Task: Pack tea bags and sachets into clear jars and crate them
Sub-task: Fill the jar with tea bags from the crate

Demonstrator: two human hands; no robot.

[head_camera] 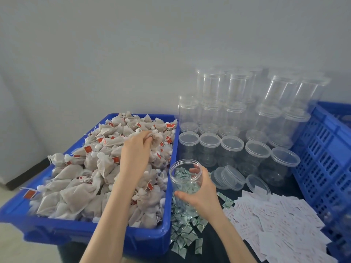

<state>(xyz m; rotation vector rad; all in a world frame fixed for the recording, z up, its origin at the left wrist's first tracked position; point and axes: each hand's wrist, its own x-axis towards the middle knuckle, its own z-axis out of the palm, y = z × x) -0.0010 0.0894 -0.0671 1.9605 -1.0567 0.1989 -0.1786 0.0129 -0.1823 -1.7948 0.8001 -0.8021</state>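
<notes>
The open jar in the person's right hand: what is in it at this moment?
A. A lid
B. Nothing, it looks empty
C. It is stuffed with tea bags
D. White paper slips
B: the open jar held by the right hand is see-through and looks empty, while the left hand grips a tea bag over the blue bin.
</notes>
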